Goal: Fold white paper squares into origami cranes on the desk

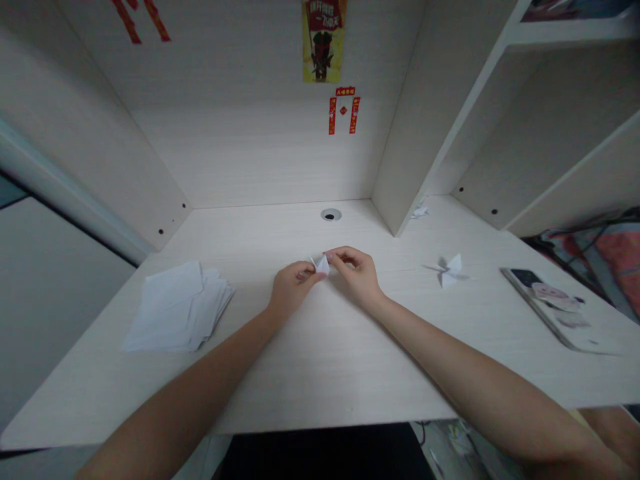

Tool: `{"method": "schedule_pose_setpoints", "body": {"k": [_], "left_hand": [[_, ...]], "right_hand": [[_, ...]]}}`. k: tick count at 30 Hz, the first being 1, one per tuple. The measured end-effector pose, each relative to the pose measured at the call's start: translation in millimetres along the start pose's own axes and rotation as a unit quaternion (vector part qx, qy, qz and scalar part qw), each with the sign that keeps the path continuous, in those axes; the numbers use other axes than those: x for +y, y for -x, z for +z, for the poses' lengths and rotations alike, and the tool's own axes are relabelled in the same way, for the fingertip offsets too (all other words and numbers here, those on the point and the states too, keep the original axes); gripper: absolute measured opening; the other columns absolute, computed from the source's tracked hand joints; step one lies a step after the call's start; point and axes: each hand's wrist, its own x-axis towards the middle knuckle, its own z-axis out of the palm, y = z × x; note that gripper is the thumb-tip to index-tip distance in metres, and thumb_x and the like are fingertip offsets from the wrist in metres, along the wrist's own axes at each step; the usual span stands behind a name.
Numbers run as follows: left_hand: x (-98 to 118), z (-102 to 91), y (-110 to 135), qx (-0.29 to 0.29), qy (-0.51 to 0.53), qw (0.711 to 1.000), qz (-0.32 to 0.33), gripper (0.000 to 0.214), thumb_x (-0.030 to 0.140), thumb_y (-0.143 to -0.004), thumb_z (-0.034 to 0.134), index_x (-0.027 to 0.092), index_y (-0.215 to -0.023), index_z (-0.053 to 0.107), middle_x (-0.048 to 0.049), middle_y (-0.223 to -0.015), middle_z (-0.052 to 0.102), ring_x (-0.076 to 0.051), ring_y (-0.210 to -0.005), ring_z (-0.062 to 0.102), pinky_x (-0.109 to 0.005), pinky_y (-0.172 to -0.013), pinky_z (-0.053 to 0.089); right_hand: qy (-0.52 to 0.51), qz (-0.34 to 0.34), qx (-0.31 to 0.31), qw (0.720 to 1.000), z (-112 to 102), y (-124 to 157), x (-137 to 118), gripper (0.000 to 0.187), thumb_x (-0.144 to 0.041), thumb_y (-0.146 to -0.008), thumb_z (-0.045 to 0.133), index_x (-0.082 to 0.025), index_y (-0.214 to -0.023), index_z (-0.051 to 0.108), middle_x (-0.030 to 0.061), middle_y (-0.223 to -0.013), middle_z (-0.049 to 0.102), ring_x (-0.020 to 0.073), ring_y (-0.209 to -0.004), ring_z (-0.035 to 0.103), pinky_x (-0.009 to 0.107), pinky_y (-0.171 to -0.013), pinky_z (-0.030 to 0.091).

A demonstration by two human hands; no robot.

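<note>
A pale wood-grain back panel [250,153] rises behind the tabletop [320,380], with one yellow-and-red poster [323,57] at its top and, below that, one small set of red paper decorations [332,116]: two upright strips, one crosspiece and one diamond between them. Two more red strips [158,21] show at the upper left. One upright divider [425,120] stands right of the panel's middle, and one round cable hole [331,215] sits in the tabletop near the back. Two bare hands meet at the centre, just above the tabletop, on one small folded paper [323,267], white and pointed. The left hand [293,290] pinches it between thumb and fingers from the left; the right hand [361,277] has thumb and forefinger closed together at its upper right tip. To the left lies one stack of white sheets [170,310], fanned at its right side, the sheets too many to count. To the right are one finished-looking paper figure [451,272] with spread points and one flat white case [555,317] with a cartoon picture. Beside the divider's foot is another white scrap [421,209], possibly folded paper too, mostly hidden.
</note>
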Motion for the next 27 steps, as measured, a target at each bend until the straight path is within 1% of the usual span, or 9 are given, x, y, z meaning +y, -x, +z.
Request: {"method": "schedule_pose_setpoints", "body": {"k": [3,6,12,16,21,27], "left_hand": [[-1,-0.2,-1,-0.015,0.005,1.000,-0.005,0.026,0.044,-0.071,0.064,0.019,-0.068,0.063,0.0010,-0.065,0.062,-0.014,-0.065,0.055,-0.023,-0.065,0.040],[-1,-0.5,-1,-0.021,0.025,0.999,-0.004,0.028,0.044,-0.072,0.063,0.018,-0.065,0.063,0.0012,-0.063,0.060,-0.013,-0.064,0.054,-0.023,-0.064,0.039],[-1,-1.1,-4,-0.009,0.060,0.997,-0.038,0.036,0.049,-0.070,0.063,0.016,-0.057,0.058,0.0037,-0.053,0.045,-0.010,-0.052,0.041,-0.023,-0.052,0.030],[0,-1.8,-4,-0.004,0.069,0.997,-0.046,0.039,0.051,-0.070,0.062,0.016,-0.055,0.055,0.0040,-0.052,0.037,-0.009,-0.051,0.034,-0.023,-0.048,0.024],[2,-2.7,-4,0.006,0.082,0.996,-0.043,0.040,0.051,-0.070,0.063,0.016,-0.053,0.052,0.0042,-0.052,0.036,-0.008,-0.051,0.033,-0.023,-0.049,0.023],[5,-3.8,-3,0.027,0.107,0.991,-0.073,0.039,0.049,-0.068,0.064,0.016,-0.053,0.049,0.0048,-0.053,0.034,-0.008,-0.050,0.030,-0.024,-0.048,0.021]], "right_hand": [[0.044,-0.041,0.007,0.998,-1,2,-2,0.015,-0.034,-0.077,0.063,-0.021,-0.076,0.071,0.0043,-0.079,0.070,0.0186,-0.074,0.059,0.032,-0.070,0.043],[0.069,-0.063,0.012,0.996,-1,4,-5,0.014,-0.034,-0.078,0.063,-0.023,-0.076,0.071,0.0033,-0.078,0.070,0.0189,-0.076,0.058,0.032,-0.071,0.043],[0.081,-0.075,0.034,0.993,-1,6,-10,0.015,-0.036,-0.079,0.061,-0.023,-0.074,0.069,0.0022,-0.076,0.069,0.0183,-0.074,0.058,0.032,-0.072,0.042],[0.060,-0.058,0.025,0.996,0,4,-6,0.018,-0.037,-0.081,0.059,-0.022,-0.075,0.066,0.0025,-0.076,0.068,0.0179,-0.075,0.058,0.031,-0.072,0.042],[0.025,-0.014,0.031,0.999,1,2,2,0.022,-0.042,-0.080,0.058,-0.021,-0.076,0.064,0.0029,-0.074,0.067,0.0178,-0.073,0.059,0.031,-0.072,0.043],[0.009,-0.002,0.033,0.999,1,2,2,0.021,-0.041,-0.080,0.058,-0.021,-0.077,0.062,0.0028,-0.072,0.065,0.0169,-0.071,0.058,0.030,-0.071,0.043]]}}
